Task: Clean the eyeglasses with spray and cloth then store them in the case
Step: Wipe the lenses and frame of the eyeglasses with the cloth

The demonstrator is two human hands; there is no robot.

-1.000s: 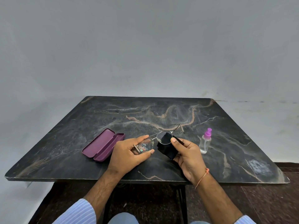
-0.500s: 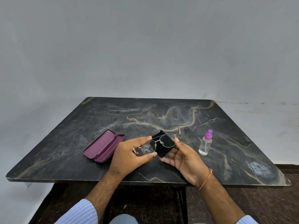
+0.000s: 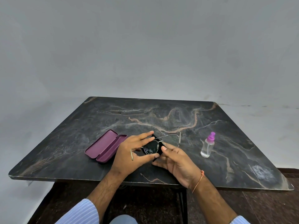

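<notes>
Fingers of the left hand [image 3: 129, 152] pinch the thin metal-framed eyeglasses [image 3: 161, 143] around their left lens, thumb below and fingers above, with one temple arm jutting out past the palm. Fingers of the right hand [image 3: 176, 160] are curled under a small black cleaning cloth [image 3: 159, 147], thumb pressed on top near the bridge, so that the cloth lies beneath the droplet-speckled lens. Both hands hold the glasses just above the dark veined marble tabletop [image 3: 161, 113], near the middle of its near edge; whether the cloth touches the surface cannot be told.

An open plum-coloured hard spectacle case [image 3: 105, 147] lies just left of the hands, both halves facing up and nothing inside. A small clear spray bottle with a purple nozzle [image 3: 207, 145] stands upright towards the right edge, apart from the hands. Striped shirt cuffs [image 3: 82, 212] show at the bottom of the view.

Stage judged: spraying appears done, since droplets sit on the left lens, and wiping is in hand. The next move probably calls for folding the cloth over both faces of that lens and rubbing lightly while the left hand steadies the frame, without bending the slim bridge. Folding the temples and storing the glasses in the case remain.
</notes>
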